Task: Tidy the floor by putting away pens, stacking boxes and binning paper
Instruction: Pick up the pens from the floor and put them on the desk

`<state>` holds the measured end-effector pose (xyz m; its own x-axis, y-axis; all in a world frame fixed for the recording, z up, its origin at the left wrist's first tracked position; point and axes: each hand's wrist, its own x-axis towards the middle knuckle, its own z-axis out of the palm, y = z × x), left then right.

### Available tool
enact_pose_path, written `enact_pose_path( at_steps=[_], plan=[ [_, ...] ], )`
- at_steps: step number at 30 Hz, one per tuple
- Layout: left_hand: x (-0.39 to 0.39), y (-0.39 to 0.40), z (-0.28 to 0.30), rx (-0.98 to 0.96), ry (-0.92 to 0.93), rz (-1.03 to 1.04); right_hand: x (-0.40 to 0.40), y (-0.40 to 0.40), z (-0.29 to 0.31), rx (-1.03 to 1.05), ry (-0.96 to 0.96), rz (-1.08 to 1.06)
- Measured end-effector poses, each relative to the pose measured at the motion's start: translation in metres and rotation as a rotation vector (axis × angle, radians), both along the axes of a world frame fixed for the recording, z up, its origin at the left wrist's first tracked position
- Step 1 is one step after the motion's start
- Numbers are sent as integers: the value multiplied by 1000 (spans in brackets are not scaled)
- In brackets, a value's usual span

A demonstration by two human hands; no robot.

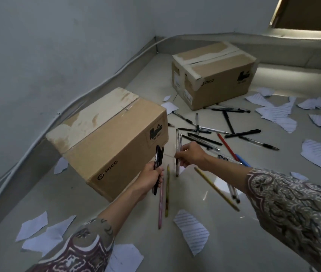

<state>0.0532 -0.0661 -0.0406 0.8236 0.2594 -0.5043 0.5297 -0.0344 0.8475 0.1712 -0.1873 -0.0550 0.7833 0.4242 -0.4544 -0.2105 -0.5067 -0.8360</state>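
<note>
Floor (224, 242) w/ pens: keep black pens (158, 163) gripped in left hand (151, 179), pinch clear pens (178, 152) w/ right hand (192, 155) fingers (183, 149), then bunch together.

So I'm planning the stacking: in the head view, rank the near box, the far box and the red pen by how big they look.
1. Near box, though closeness to the camera inflates it.
2. Far box, possibly the same real size.
3. Red pen.

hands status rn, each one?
Left hand: closed, fingers gripping a bundle of black pens.
Right hand: closed, fingers pinching clear pens.
</note>
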Motion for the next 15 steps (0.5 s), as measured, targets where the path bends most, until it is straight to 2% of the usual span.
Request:
enact_pose_path(
  at_steps=[4,9,15],
  plan=[
    [42,-21,11,-18,-27,-43,27,-33,23,49,-48,-16],
    [104,-42,41,147,-120,-124,60,-77,50,80,-74,-65],
    [157,-82,107,79,-162,-231,74,-140,107,99,-63,-167]
  ],
)
